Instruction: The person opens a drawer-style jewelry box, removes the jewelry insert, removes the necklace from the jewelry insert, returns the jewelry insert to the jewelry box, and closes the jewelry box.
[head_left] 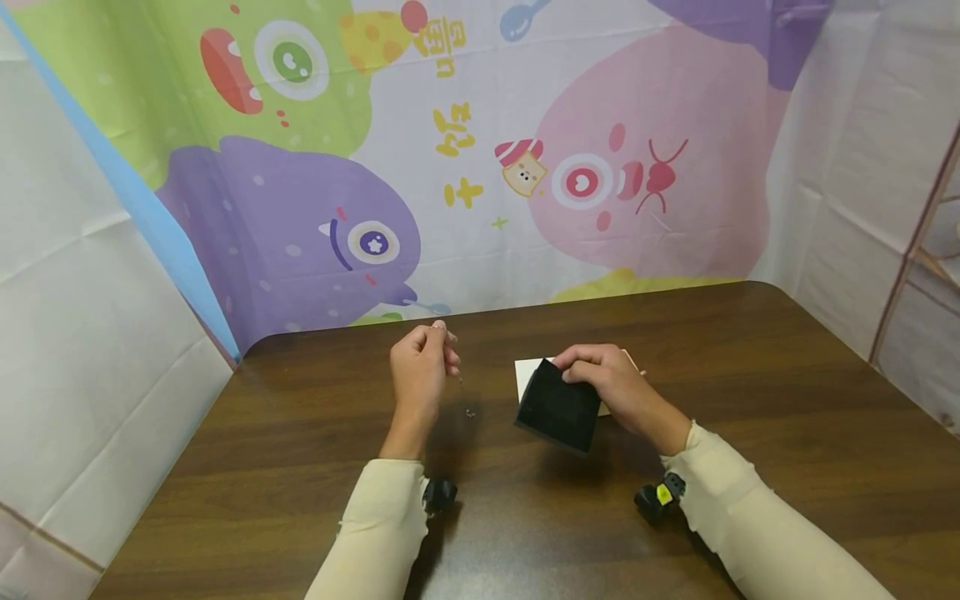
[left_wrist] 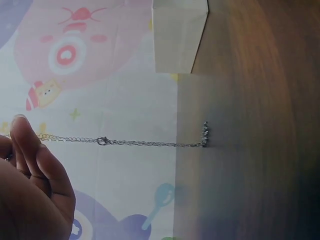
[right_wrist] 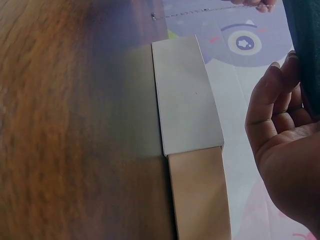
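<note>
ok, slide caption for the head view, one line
Left hand dangles a thin silver-coloured metal chain; right hand holds a flat, dark, square pad above a brown wood-grain table.

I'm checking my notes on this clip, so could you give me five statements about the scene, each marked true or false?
1. The left hand holds a chain. True.
2. The right hand holds a spoon. False: it grips a dark pad.
3. The chain hangs down from the left hand. True.
4. The table is bright white. False: it is brown.
5. A white box rests on the table. True.
</note>
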